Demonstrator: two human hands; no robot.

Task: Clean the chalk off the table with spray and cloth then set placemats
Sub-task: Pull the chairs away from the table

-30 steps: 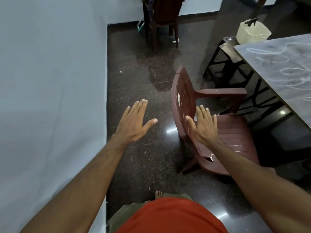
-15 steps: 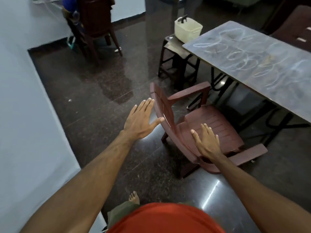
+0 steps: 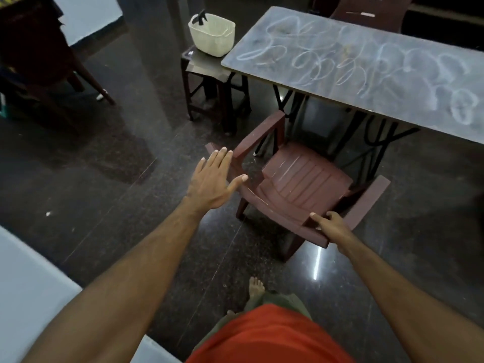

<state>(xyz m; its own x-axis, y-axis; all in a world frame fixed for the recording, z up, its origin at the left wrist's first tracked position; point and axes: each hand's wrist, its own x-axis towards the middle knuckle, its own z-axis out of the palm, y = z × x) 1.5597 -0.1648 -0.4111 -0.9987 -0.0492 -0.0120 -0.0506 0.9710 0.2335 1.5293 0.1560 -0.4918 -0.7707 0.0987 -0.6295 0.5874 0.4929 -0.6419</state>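
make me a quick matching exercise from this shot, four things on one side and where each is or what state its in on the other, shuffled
Things:
1. table
2. white basket
3. left hand
4. right hand

States or places:
A. grips the top edge of the brown chair
B. open, fingers straight, hovers by the chair's armrest
C. scribbled with chalk
D. stands on the dark stool beside the table

Pairs: 1-C, 2-D, 3-B, 4-A

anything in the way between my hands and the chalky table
Yes: the brown plastic chair stands between you and the chalk-marked table, its seat tucked partly under the near edge. The right hand grips its backrest; the left hand hovers open beside its armrest.
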